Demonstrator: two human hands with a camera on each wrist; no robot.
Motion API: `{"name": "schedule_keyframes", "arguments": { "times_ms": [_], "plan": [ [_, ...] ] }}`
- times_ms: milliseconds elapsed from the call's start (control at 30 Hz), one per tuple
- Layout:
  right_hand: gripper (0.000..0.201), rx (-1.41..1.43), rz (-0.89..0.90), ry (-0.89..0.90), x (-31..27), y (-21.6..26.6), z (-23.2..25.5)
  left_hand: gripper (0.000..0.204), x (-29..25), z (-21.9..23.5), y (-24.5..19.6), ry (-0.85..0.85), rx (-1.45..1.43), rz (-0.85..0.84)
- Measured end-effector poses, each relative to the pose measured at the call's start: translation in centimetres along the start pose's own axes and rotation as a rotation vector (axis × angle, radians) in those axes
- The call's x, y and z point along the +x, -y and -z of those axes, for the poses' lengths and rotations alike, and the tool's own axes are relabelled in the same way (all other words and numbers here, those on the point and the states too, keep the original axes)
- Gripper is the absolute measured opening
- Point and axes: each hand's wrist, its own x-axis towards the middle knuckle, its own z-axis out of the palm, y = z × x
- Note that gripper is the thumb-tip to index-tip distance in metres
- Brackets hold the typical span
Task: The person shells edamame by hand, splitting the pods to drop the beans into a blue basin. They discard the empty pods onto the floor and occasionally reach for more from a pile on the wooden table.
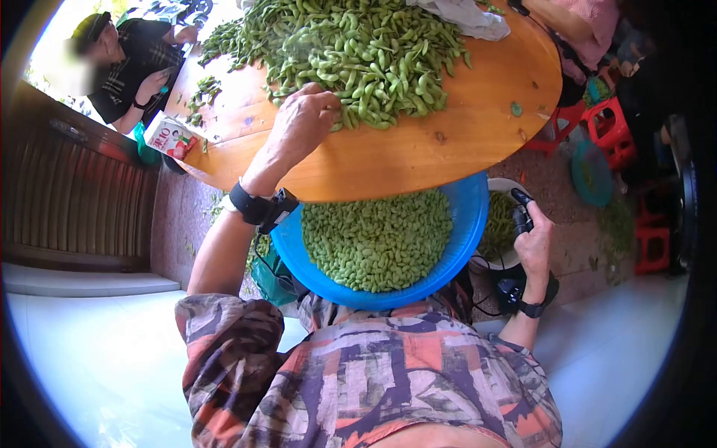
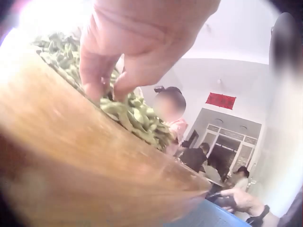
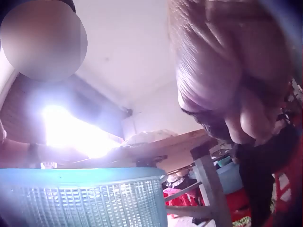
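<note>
At the near edge of a heap of green soybean pods (image 1: 373,60), my left hand (image 1: 302,123) bends down to the table. In the left wrist view, the thumb and fingers of that hand (image 2: 137,42) pinch among the pods (image 2: 137,116), their tips partly buried. A blue plastic basket (image 1: 470,224) full of shelled green beans (image 1: 377,243) sits below the table edge, over my lap. My right hand (image 1: 535,243) hangs to the right of the basket, above a white bucket (image 1: 515,257) holding pods. Black covers (image 1: 523,213) wrap some of its fingers, which look loose.
The wooden table (image 1: 478,134) has a rounded near edge. A milk carton (image 1: 170,137) stands at its left, near a seated person (image 1: 138,67). A white plastic bag (image 1: 470,16) lies behind the heap. Red stools (image 1: 609,127) and a green basin (image 1: 590,173) are at the right.
</note>
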Motion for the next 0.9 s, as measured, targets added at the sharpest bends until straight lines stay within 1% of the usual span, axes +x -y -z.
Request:
{"name": "schedule_keyframes", "arguments": {
  "times_ms": [67, 100, 133, 167, 200, 267, 300, 333, 400, 433, 500, 533, 600, 633, 667, 733, 767, 800, 833, 867, 900],
  "plan": [
    [0.043, 0.008, 0.018, 0.061, -0.2, 0.2, -0.1, 0.016, -0.7, 0.2, -0.1, 0.013, -0.032, -0.014],
    [0.036, 0.055, 0.035, 0.043, -0.3, 1.1, 0.1, 0.015, -1.2, 0.1, -0.1, 0.041, -0.113, 0.034],
    [0.036, 0.059, 0.034, 0.040, -0.4, 1.1, 0.0, 0.014, -1.7, 0.0, -0.1, 0.070, -0.194, 0.084],
    [0.033, 0.072, 0.069, 0.032, -0.5, 1.1, -0.1, 0.008, -2.3, 0.0, -0.4, 0.066, -0.250, 0.108],
    [0.030, 0.083, 0.103, 0.024, -0.6, 1.0, -0.2, 0.008, -2.4, 0.0, -0.2, 0.067, -0.249, 0.106],
    [0.028, 0.123, 0.095, 0.034, -0.6, 1.5, -0.2, 0.006, -2.9, 0.1, 0.6, 0.011, -0.353, 0.210],
    [0.025, 0.162, 0.088, 0.044, -0.6, 1.9, -0.2, 0.006, -2.6, 0.6, 0.5, -0.090, -0.328, 0.189],
    [0.025, 0.161, 0.088, 0.047, -0.6, 2.4, -0.1, 0.004, -2.1, 1.9, -1.0, -0.088, -0.278, 0.320],
    [0.025, 0.171, 0.119, 0.075, -0.6, 3.6, -0.2, 0.009, -1.9, 1.7, -0.1, -0.133, -0.220, 0.107],
    [0.025, 0.169, 0.121, 0.078, -0.5, 4.2, -0.3, 0.009, -1.8, 1.6, -0.2, -0.134, -0.221, 0.109],
    [0.024, 0.183, 0.217, 0.067, -0.5, 5.2, -0.6, 0.007, -1.4, 1.4, -0.8, -0.004, -0.026, 0.031],
    [0.024, 0.180, 0.220, 0.070, -0.4, 5.3, -0.7, 0.007, -1.3, 1.1, -0.7, -0.005, -0.029, 0.035],
    [0.024, 0.168, 0.224, 0.110, -0.4, 5.5, -1.0, 0.009, -1.3, 0.5, -0.4, 0.044, 0.101, -0.066],
    [0.023, 0.179, 0.243, 0.095, -0.5, 6.0, -1.0, 0.010, -1.4, 0.7, -0.4, -0.010, 0.135, -0.123],
    [0.023, 0.179, 0.242, 0.093, -0.5, 6.3, -1.0, 0.010, -1.5, 0.9, -0.5, -0.010, 0.134, -0.125],
    [0.023, 0.262, 0.143, 0.200, -0.6, 6.9, -0.9, 0.009, -1.9, 1.9, -1.6, -0.128, -0.139, 0.135],
    [0.023, 0.264, 0.136, 0.197, -0.7, 7.1, -1.4, 0.012, -2.3, 2.6, -2.6, -0.086, -0.214, 0.301],
    [0.023, 0.317, 0.218, 0.184, -0.6, 7.3, -2.3, 0.012, -2.8, 2.1, -2.5, -0.081, -0.214, 0.298],
    [0.024, 0.371, 0.302, 0.168, -0.5, 7.7, -2.9, 0.013, -3.4, 1.3, -2.1, -0.091, -0.317, 0.247],
    [0.026, 0.397, 0.304, 0.218, -0.3, 8.5, -3.1, 0.013, -4.1, 0.8, -2.1, -0.100, -0.420, 0.196],
    [0.026, 0.420, 0.310, 0.257, 0.0, 9.3, -3.5, 0.013, -4.8, 1.3, -4.5, -0.025, -0.540, 0.313]
  ]
}}
